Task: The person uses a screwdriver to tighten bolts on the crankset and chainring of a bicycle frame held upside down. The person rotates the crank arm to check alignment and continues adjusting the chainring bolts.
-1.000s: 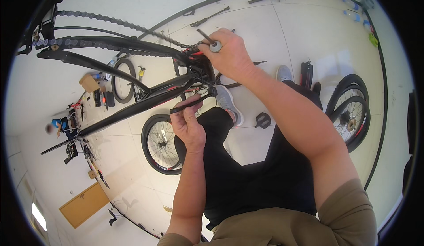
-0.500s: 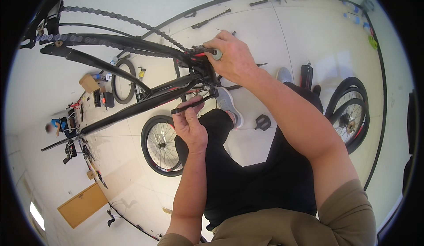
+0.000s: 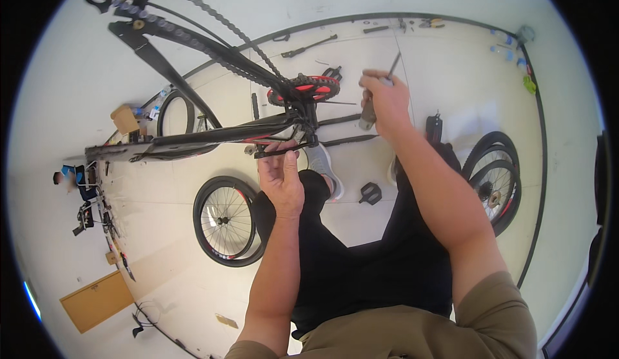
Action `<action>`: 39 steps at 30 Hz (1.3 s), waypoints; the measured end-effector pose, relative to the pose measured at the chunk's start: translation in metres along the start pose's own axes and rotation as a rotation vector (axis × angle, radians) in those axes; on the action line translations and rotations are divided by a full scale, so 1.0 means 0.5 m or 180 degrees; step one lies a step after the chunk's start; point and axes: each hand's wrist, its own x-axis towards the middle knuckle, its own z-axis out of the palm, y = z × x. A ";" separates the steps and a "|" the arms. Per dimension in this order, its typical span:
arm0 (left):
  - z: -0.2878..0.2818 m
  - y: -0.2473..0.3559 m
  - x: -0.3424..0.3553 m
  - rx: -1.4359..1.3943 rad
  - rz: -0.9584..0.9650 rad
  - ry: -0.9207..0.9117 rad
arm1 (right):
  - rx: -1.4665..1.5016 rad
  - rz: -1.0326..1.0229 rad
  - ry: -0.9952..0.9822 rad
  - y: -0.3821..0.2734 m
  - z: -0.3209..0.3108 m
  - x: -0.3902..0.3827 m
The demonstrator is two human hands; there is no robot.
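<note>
A black bicycle frame [image 3: 193, 141] reaches in from the left, its chain [image 3: 222, 22] running to the red-and-black chainring [image 3: 316, 89] near the middle. My left hand [image 3: 281, 181] is closed around a black crank arm [image 3: 278, 153] on the near side of the frame. To the right of the chainring, apart from the bike, my right hand [image 3: 391, 104] grips a screwdriver [image 3: 368, 115] with a grey handle. Its thin shaft points up and away. Beyond the chainring a black pedal [image 3: 333, 73] shows.
A loose pedal [image 3: 369, 193] lies on the floor by my shoe [image 3: 320, 165]. Wheels rest at left [image 3: 225, 220] and right [image 3: 496, 181]. Tools, including pliers [image 3: 432, 23], line the far wall near bottles [image 3: 501, 52]. A person [image 3: 71, 175] is at far left.
My right hand has moved right, away from the chainring, with the screwdriver now pointing up. The frame and chainring have shifted in view, exposing the chainring. My left hand stays on the crank arm.
</note>
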 end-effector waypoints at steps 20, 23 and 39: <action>-0.011 0.016 -0.026 0.0141 0.0215 0.0829 | -0.0282 0.1184 -0.0440 0.121 -0.141 -0.232; -0.035 0.186 0.016 0.0718 0.1668 0.1010 | -0.0322 0.1184 -0.0283 0.116 -0.143 -0.233; 0.004 0.418 0.341 0.1269 0.1447 0.1031 | -0.0282 0.1535 -0.0227 0.160 -0.170 -0.250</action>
